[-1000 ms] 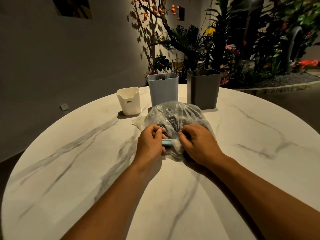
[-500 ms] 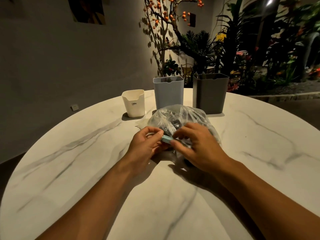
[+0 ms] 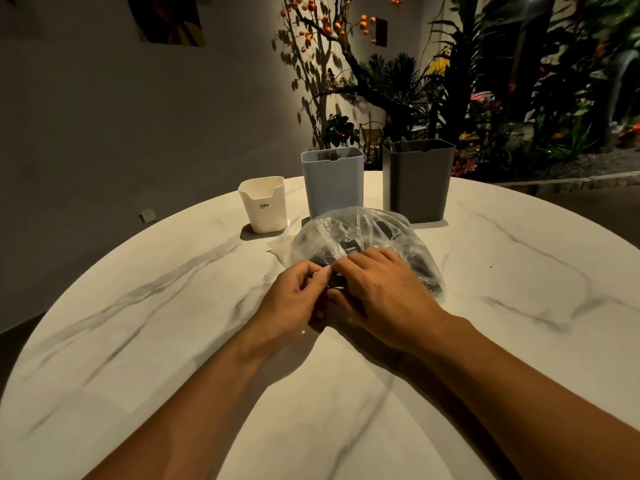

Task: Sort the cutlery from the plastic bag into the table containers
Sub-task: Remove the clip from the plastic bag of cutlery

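Both hands work at the near edge of the plastic bag point(image 3: 363, 233). The left hand point(image 3: 294, 303) has its fingers curled, thumb and fingertips pinching the plastic where the two hands meet. The right hand point(image 3: 384, 299) lies over the bag's near side with fingers bent down onto it; whether it pinches the film or only presses it I cannot tell, since its fingertips are hidden against the left hand.

There is one bag, one round marble table point(image 3: 519, 306), and three containers: a small white cup point(image 3: 265, 209) at the left, a pale blue bin point(image 3: 332, 185) in the middle and a dark grey bin point(image 3: 417, 185) at the right, standing in a row just beyond the bag.

The bag sits on the table directly beyond and partly under the hands, bulging upward. Dark cutlery point(image 3: 325, 259) shows through the film just past the fingertips, but it is too blurred to count or to tell which way the pieces point.
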Available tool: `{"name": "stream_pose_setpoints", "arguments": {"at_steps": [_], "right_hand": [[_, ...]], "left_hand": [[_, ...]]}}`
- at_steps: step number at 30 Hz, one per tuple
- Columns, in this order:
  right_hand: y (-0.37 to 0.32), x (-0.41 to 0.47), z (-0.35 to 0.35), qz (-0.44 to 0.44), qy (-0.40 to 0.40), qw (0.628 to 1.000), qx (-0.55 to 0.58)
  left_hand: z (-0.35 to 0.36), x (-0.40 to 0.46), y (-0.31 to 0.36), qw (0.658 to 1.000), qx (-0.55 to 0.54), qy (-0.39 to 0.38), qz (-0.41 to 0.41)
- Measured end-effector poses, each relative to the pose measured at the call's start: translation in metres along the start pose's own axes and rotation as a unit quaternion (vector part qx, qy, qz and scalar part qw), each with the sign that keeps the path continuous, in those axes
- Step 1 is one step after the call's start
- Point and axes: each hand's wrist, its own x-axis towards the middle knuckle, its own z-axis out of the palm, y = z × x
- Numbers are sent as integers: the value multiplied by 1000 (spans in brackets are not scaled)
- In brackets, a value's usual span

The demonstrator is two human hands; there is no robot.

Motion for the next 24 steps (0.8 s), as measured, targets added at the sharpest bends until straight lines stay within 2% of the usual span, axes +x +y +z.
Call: {"name": "stream_pose_setpoints", "arguments": {"at_steps": [3,7,13,16,20,24], "right_hand": [[-3,2,0,-3,53,999,14],[-7,2,1,2,45,999,6],[-11,2,3,1,73,996,44],[-11,1,5,22,75,993,93],[-10,5,2,59,126,979,151],[-13,6,1,41,90,991,85]], "left_hand": [[1,2,-3,1000,16,-13,11],[6,4,-6,999,38,19,30],[9,4,1,998,-21,51,-7],[10,-1,6,997,-57,38,-35],[9,0,12,993,-71,49,-80],[10,2,12,993,-49,66,-83]]}}
